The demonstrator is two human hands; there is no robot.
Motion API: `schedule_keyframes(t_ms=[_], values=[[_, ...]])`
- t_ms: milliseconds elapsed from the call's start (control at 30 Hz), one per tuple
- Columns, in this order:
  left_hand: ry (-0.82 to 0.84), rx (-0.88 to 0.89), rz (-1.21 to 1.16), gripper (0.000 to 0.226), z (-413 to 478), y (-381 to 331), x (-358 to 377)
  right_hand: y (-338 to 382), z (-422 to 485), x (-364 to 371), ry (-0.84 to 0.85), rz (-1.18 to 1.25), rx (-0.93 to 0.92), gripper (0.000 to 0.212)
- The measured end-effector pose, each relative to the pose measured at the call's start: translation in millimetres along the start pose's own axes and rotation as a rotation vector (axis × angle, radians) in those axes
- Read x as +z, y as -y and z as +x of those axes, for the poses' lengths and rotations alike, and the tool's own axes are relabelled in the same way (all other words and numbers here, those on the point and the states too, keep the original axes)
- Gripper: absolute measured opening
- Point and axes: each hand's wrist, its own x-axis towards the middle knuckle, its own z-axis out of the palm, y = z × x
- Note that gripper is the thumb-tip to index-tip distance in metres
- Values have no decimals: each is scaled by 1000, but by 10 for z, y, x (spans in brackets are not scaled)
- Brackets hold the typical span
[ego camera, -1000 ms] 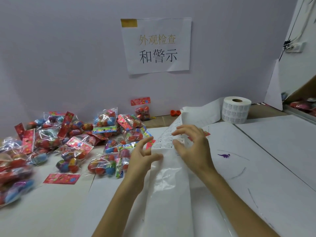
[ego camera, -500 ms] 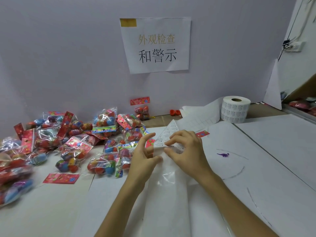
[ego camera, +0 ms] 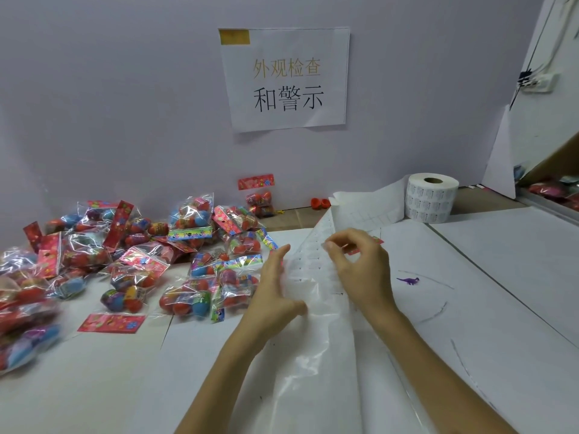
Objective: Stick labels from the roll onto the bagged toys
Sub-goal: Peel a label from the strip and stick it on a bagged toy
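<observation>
A white label roll (ego camera: 431,197) stands at the back right of the table. Its glossy backing strip (ego camera: 316,308) runs from the roll toward me down the middle. My left hand (ego camera: 275,289) lies with straight fingers along the strip's left edge, thumb pressing on it. My right hand (ego camera: 360,264) hovers over the strip with curled fingers; thumb and forefinger pinch a small label at the strip's upper part. A heap of clear bags with red and blue toys (ego camera: 131,255) lies to the left of my hands.
A paper sign (ego camera: 286,78) hangs on the wall behind. One bagged toy (ego camera: 258,197) leans against the wall. A loose red header card (ego camera: 111,322) lies at the front left. A small purple dinosaur figure (ego camera: 409,280) sits to the right of my hands.
My right hand has lifted its fingers from the strip and now pinches a label. My left hand has straightened its fingers along the strip's edge.
</observation>
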Motion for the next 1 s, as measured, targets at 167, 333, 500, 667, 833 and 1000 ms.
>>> schedule_keyframes(t_ms=[167, 333, 500, 667, 833, 1000], values=[[52, 89, -100, 61, -29, 11, -15, 23, 21, -17, -91, 82, -10, 10], [247, -56, -270, 24, -73, -52, 6, 64, -20, 5, 27, 101, -32, 20], [-34, -49, -325, 24, -22, -58, -23, 77, -56, 17, 207, 108, -29, 49], [-250, 26, -261, 26, 40, -13, -94, 42, -98, 62, 328, 80, -77, 69], [-238, 168, -163, 12, 32, 12, -81, 28, -117, 88, 398, 55, -128, 66], [-256, 62, -324, 10, 21, 3, -116, 28, -112, 111, 316, 48, -78, 53]])
